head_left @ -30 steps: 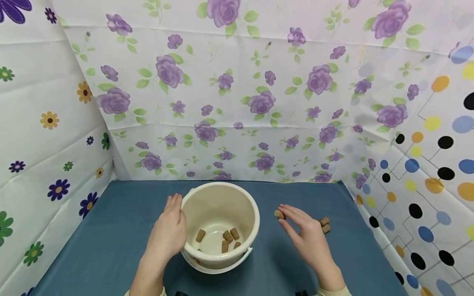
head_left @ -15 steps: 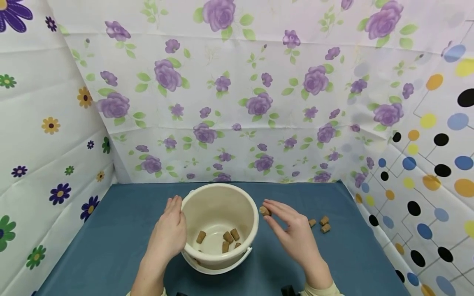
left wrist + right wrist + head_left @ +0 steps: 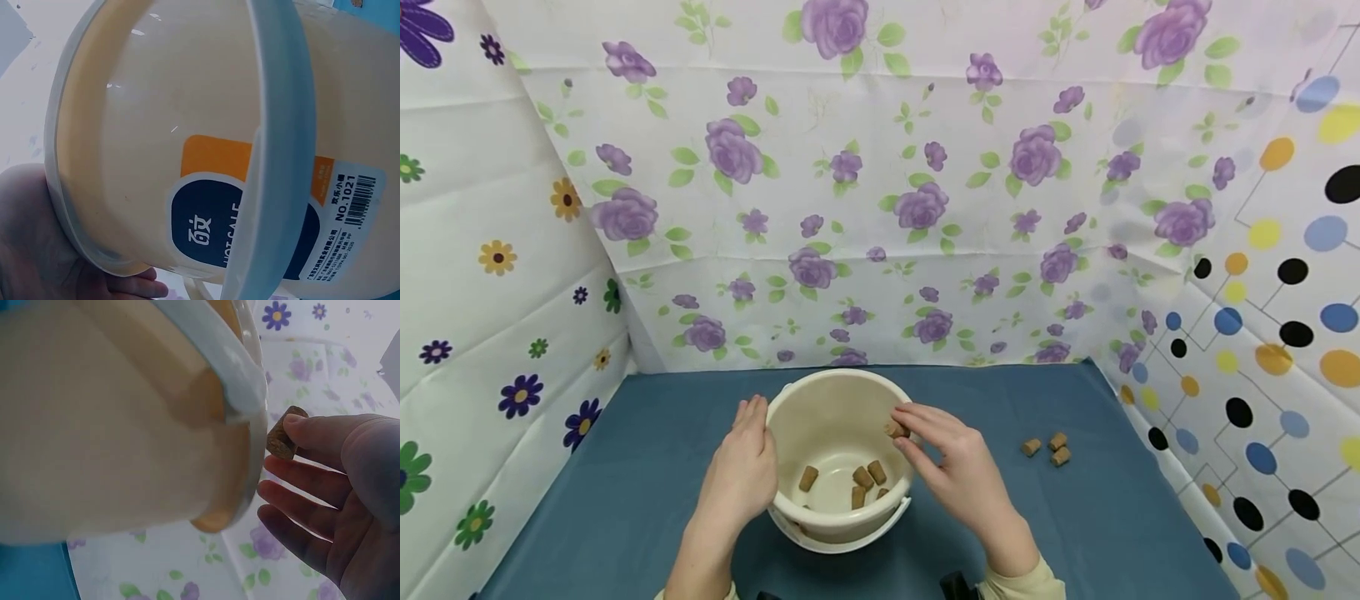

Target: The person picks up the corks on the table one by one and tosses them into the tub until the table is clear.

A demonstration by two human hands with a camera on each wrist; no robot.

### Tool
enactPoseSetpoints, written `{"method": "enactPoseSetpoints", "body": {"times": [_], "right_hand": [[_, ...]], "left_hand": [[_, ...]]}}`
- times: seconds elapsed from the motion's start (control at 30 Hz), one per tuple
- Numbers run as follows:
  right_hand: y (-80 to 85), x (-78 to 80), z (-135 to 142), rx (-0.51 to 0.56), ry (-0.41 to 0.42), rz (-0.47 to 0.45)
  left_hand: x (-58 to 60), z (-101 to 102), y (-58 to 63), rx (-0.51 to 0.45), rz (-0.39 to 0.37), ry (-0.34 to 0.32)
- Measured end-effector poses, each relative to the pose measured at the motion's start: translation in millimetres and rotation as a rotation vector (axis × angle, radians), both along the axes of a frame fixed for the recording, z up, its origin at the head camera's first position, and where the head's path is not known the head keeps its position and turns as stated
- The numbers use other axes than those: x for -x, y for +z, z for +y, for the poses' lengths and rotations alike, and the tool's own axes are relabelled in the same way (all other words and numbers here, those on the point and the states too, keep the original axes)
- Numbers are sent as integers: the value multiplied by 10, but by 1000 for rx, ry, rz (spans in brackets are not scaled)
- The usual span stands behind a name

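A cream plastic bucket [image 3: 842, 525] stands upright on the table, with several brown corks [image 3: 858, 497] on its floor. My left hand [image 3: 741, 467] rests against the bucket's left side near the rim, its fingers straight. In the left wrist view, the left hand [image 3: 47, 244] lies along the outside of the rim. My right hand [image 3: 958, 462] pinches one cork [image 3: 895, 429] between thumb and fingers, over the bucket's right rim. The right wrist view shows that cork [image 3: 285, 434] at the fingertips, with the other fingers [image 3: 300, 506] spread below it.
Several loose corks [image 3: 1058, 442] lie on the blue tablecloth [image 3: 1120, 517] right of the bucket. The bucket's handle [image 3: 880, 531] hangs down along its front. A flowered cloth [image 3: 887, 292] rises behind the table, with patterned cloths at both sides.
My right hand has moved left with the pinched cork, from beside the bucket to over its right rim. The loose corks it covered now show. The left hand has stayed in place.
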State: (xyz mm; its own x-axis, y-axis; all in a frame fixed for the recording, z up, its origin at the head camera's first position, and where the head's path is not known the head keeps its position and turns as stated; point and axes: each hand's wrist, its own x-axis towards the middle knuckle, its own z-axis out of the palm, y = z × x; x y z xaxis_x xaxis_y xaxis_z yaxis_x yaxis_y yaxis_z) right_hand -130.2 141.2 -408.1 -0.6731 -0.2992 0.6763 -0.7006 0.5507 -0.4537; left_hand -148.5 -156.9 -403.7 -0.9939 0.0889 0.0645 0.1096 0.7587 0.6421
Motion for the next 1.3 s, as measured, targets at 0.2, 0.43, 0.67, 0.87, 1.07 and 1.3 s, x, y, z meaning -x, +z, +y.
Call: {"method": "enactPoseSetpoints", "body": {"times": [0.2, 0.43, 0.67, 0.87, 1.07, 1.3], "right_hand": [[61, 16, -144, -19, 37, 8], [86, 11, -253, -57, 61, -4], [66, 18, -306, -91, 76, 12], [55, 17, -344, -114, 68, 3], [64, 17, -364, -135, 65, -16], [44, 27, -366, -153, 60, -29]], "left_hand": [[-13, 0, 0, -1, -3, 8], [-19, -9, -5, 1, -10, 11], [-7, 1, -12, 8, -17, 15], [0, -9, -1, 20, -6, 9], [7, -17, 11, 23, 2, 4], [0, -7, 10, 13, -8, 10]]}}
